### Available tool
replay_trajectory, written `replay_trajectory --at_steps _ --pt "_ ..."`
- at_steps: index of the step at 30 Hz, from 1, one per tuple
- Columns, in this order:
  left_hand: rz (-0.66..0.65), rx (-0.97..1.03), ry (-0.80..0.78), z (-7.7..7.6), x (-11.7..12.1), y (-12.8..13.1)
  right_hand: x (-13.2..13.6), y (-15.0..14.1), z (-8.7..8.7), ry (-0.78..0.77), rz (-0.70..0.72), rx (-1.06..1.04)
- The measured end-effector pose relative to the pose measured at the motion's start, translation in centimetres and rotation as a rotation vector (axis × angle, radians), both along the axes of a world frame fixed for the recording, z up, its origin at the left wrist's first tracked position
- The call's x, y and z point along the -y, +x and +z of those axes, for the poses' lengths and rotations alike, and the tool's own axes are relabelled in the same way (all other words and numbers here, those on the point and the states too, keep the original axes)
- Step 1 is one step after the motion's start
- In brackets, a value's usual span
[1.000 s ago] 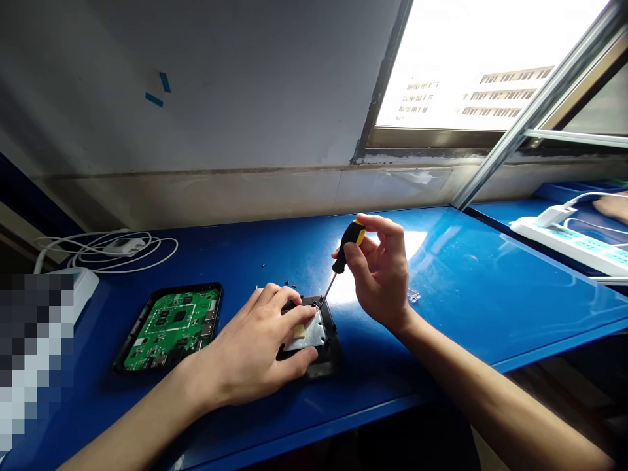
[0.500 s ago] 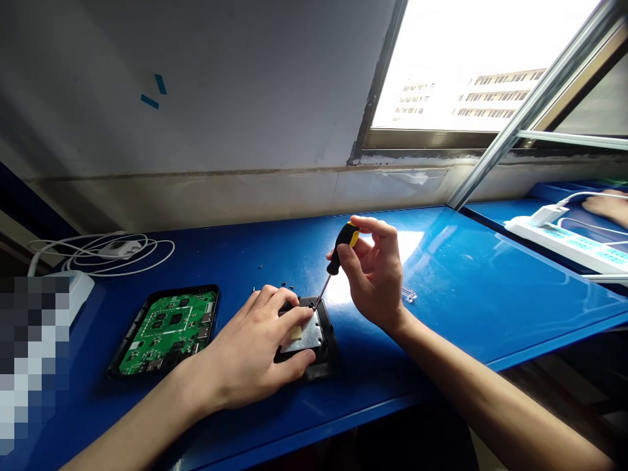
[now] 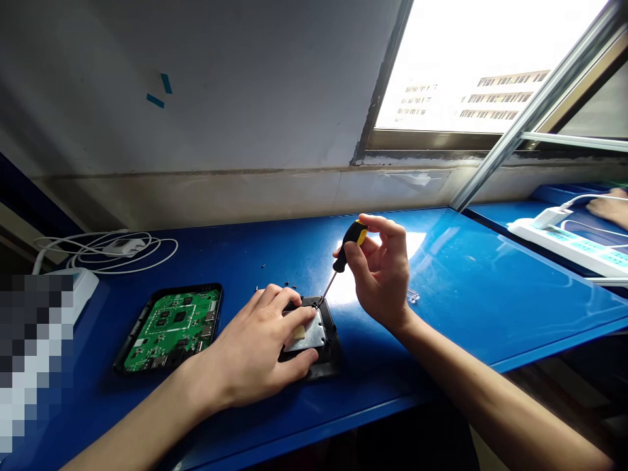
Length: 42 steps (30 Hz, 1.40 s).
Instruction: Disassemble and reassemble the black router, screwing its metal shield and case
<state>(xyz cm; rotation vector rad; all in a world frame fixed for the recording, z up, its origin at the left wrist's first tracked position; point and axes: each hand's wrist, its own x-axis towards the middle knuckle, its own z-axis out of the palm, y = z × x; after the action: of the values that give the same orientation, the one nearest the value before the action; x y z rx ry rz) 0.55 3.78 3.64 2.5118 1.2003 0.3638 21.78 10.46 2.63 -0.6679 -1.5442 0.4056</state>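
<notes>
at lower centre of the frame, the lid [image 3: 327, 357] with its metal plate [image 3: 311, 336] lay under the left hand [image 3: 262, 340], fingers spread wide, apparently steadying it. just right of centre, the right hand [image 3: 381, 271] gripped the screwdriver [image 3: 350, 246]. little had changed within the last second: the tip remained at the lid's upper corner, suggesting unfinished work there; seating could not be confirmed.

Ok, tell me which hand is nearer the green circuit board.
Left: the left hand is just right of the green circuit board; the right hand is farther right, holding the screwdriver.
</notes>
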Motion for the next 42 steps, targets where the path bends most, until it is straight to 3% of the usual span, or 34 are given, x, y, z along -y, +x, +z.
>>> replay_trajectory --at_steps 42 --pt "0.005 -0.016 0.01 0.14 0.12 0.08 -0.17 -0.23 0.13 -0.055 0.018 -0.04"
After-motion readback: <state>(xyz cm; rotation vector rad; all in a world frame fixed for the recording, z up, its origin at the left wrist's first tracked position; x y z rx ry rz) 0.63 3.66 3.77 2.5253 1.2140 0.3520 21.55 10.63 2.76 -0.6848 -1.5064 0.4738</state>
